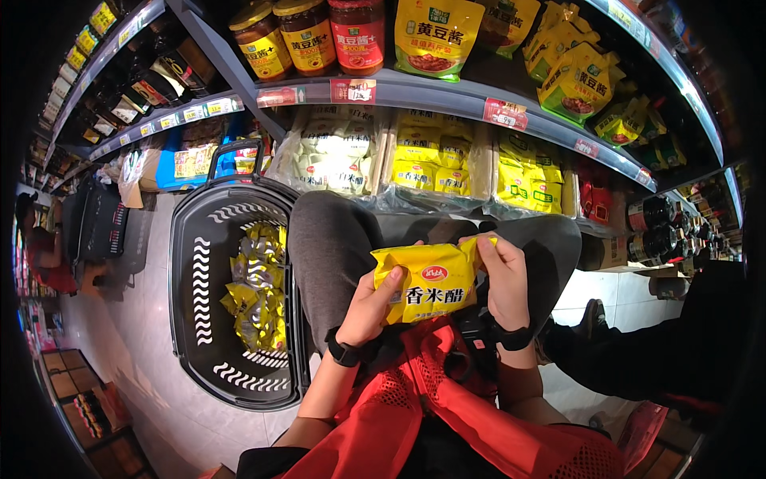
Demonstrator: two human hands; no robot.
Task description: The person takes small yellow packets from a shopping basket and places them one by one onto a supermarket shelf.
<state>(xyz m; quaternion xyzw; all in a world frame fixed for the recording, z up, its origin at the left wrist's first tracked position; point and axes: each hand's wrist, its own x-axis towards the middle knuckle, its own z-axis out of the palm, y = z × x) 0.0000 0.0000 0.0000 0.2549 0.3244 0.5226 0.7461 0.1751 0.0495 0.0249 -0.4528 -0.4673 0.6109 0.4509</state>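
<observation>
Held upright over my lap is a plump yellow plastic pouch (433,279) with a red oval on its front. My left hand (369,306) grips its left edge, thumb on the front face. At the upper right corner, my right hand (503,279) pinches the pouch between thumb and fingers. To my left a black shopping basket (188,263) stands on the floor by my knee. Several yellow and silver packets (259,291) lie in a heap inside it.
In front, low bins hold white pouches (339,152), yellow pouches (431,156) and yellow-green pouches (527,172). A shelf edge (447,100) juts out above them, carrying jars (307,40) and stand-up bags (436,36). Someone's dark shoe (592,323) is close on my right.
</observation>
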